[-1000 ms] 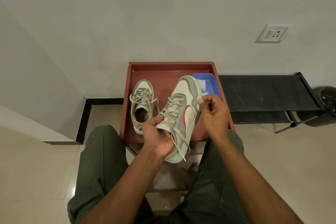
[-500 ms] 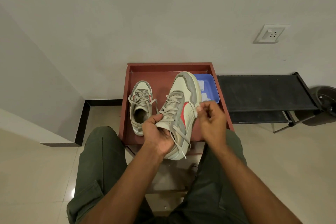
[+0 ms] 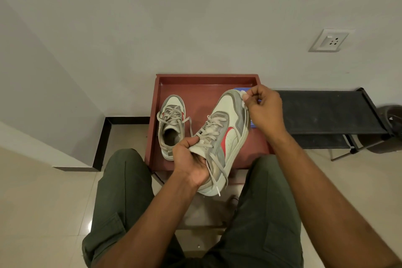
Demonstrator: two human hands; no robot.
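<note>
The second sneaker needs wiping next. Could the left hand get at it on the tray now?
Probably not yet: the left hand grips the held sneaker. The second sneaker lies uncovered on the red tray close beside it.

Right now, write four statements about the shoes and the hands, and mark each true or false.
The left hand grips the raised white-and-grey sneaker with a red side stripe near its collar. True.
The right hand pinches a small white wipe against that sneaker's toe. True.
The second white-and-grey sneaker is also held up. False: it rests in the red-brown tray.
The black mesh rack stands left of the tray. False: it stands right of it.
</note>
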